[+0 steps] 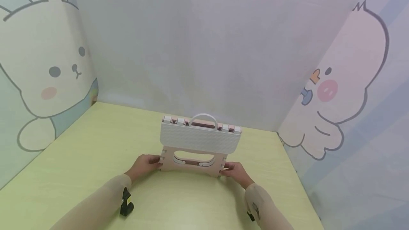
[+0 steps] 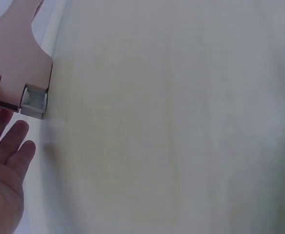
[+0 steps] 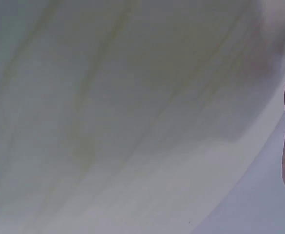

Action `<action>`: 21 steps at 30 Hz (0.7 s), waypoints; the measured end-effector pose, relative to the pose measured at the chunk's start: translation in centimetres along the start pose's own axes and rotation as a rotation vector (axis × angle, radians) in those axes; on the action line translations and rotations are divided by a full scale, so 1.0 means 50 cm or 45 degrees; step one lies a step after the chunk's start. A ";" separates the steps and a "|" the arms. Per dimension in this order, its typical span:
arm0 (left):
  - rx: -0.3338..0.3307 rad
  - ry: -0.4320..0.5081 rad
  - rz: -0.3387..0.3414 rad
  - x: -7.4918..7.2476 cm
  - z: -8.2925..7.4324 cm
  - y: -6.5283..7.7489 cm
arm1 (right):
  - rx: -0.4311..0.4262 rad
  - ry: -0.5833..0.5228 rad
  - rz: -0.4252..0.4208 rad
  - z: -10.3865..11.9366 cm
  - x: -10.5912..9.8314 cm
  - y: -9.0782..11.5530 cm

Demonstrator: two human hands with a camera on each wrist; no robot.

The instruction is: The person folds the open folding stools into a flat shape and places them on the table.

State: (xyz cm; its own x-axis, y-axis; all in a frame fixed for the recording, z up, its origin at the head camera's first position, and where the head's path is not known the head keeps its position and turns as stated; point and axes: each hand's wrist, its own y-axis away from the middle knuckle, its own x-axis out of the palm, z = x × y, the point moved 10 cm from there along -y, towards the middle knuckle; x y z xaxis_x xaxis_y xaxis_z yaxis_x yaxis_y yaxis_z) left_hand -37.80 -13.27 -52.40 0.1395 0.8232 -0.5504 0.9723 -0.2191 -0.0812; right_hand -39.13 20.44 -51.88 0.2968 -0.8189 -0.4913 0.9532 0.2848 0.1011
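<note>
Pink-and-white folding stool [image 1: 197, 146], textured white panel [image 1: 199, 136], arched handle [image 1: 203, 114]; hands [image 1: 144, 166] [image 1: 235, 172] gripping opposite sides.

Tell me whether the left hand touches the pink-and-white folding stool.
Touching: the left wrist view shows the left hand with one fingertip resting on the notched edge of the folding stool.

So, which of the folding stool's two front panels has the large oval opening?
The lower pink panel; the upper panel is white, textured, and shows no such opening.
</note>
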 end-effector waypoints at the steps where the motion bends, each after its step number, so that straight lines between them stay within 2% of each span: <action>1: 0.000 0.002 -0.001 0.001 -0.003 0.001 | -0.007 0.008 0.005 0.002 -0.001 0.003; 5: 0.022 0.062 -0.009 0.002 -0.020 0.002 | -0.021 -0.034 0.000 0.010 -0.006 0.012; 8: 0.004 0.169 -0.028 0.004 -0.026 0.002 | -0.037 -0.097 -0.024 0.016 -0.009 0.012; 11: -0.022 0.220 -0.054 0.008 -0.028 -0.001 | -0.053 -0.198 -0.049 0.025 -0.011 0.011; 16: -0.038 0.245 -0.096 0.012 -0.027 -0.003 | -0.043 -0.339 -0.071 0.036 -0.010 0.011; 21: 0.024 0.241 -0.078 0.002 -0.037 0.001 | -0.018 -0.371 -0.085 0.037 -0.009 0.016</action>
State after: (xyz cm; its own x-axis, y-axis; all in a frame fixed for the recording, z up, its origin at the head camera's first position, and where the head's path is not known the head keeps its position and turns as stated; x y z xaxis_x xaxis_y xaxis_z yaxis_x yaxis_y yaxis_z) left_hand -37.40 -12.26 -50.92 0.1150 0.9186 -0.3782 0.9766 -0.1742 -0.1262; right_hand -38.38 20.10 -49.97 0.2393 -0.9441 -0.2269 0.9709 0.2308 0.0636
